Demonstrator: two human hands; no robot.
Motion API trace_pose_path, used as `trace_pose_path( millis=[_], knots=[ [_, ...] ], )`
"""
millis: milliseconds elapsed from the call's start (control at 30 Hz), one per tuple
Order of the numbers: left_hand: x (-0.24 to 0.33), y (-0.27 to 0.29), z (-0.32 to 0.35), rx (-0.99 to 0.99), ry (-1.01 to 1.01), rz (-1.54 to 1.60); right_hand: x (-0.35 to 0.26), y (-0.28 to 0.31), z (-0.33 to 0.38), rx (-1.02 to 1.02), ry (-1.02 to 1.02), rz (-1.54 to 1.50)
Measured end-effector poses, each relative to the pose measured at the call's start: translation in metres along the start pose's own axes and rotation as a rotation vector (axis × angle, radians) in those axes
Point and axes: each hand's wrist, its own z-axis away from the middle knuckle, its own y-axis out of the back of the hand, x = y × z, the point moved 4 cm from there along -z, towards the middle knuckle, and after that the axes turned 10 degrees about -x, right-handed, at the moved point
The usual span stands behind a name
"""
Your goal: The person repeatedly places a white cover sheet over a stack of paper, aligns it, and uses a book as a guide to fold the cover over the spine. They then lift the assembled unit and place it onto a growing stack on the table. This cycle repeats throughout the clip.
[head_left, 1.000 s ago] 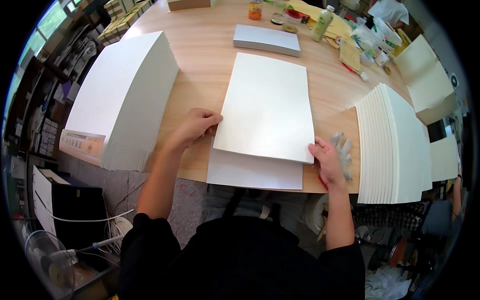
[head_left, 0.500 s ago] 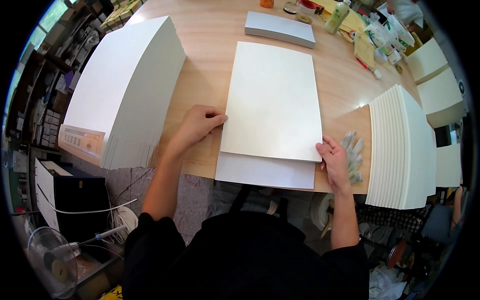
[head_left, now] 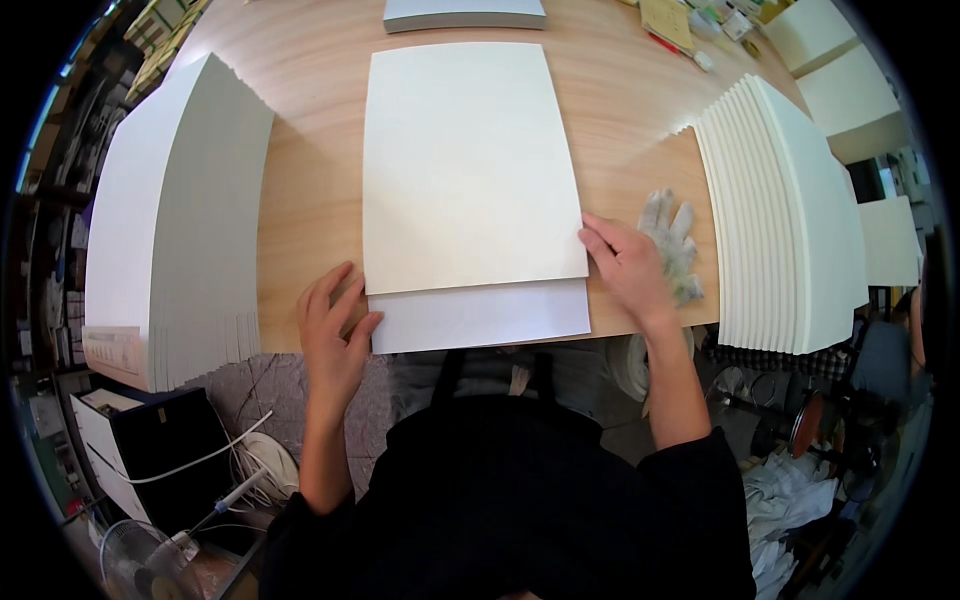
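Note:
A cream-coloured sheet of paper or thin board [head_left: 465,170] lies in front of me on the wooden table. It covers most of a white sheet [head_left: 485,315], whose near strip shows below it at the table edge. My right hand [head_left: 628,265] is at the cream sheet's right edge near its lower corner, thumb and fingertips closed together on the edge. Beside the lower left corner, my left hand [head_left: 338,325] has its fingers spread, and its fingertips come close to the sheets' left edges. Whether they touch is hard to tell.
A tall white paper stack [head_left: 205,220] stands at the left. On the right is a row of cream paper bundles [head_left: 755,220], with a whitish work glove [head_left: 672,245] beside it. Another paper stack [head_left: 465,15] lies at the far side. A fan [head_left: 150,560] sits low at left.
My left hand has let go of the cream sheet's left edge, moved nearer to me and spread its fingers. My right hand stays at the right edge. The view has shifted.

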Motion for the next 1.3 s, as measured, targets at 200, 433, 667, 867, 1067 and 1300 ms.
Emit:
trace_pose_path(
  millis=[200, 433, 667, 867, 1067, 1300],
  knots=[
    [0.0, -0.001, 0.001, -0.034, 0.016, 0.007, 0.0, -0.003, 0.0, 0.025, -0.018, -0.022],
    [0.003, 0.0, 0.0, -0.052, 0.012, -0.006, 0.001, -0.001, 0.001, 0.009, -0.008, 0.019],
    [0.0, 0.0, -0.002, -0.06, -0.009, -0.017, 0.001, -0.005, 0.003, 0.071, 0.05, 0.048],
    [-0.002, -0.002, -0.002, -0.053, -0.032, -0.025, 0.002, -0.005, 0.003, 0.087, 0.085, 0.098],
    [0.026, 0.009, -0.017, -0.011, 0.057, 0.123, 0.013, 0.016, 0.013, 0.191, -0.02, -0.089],
    [0.12, -0.027, -0.038, -0.386, -0.496, -0.404, 0.029, 0.036, 0.052, 0.133, 0.029, 0.416]
  ],
)
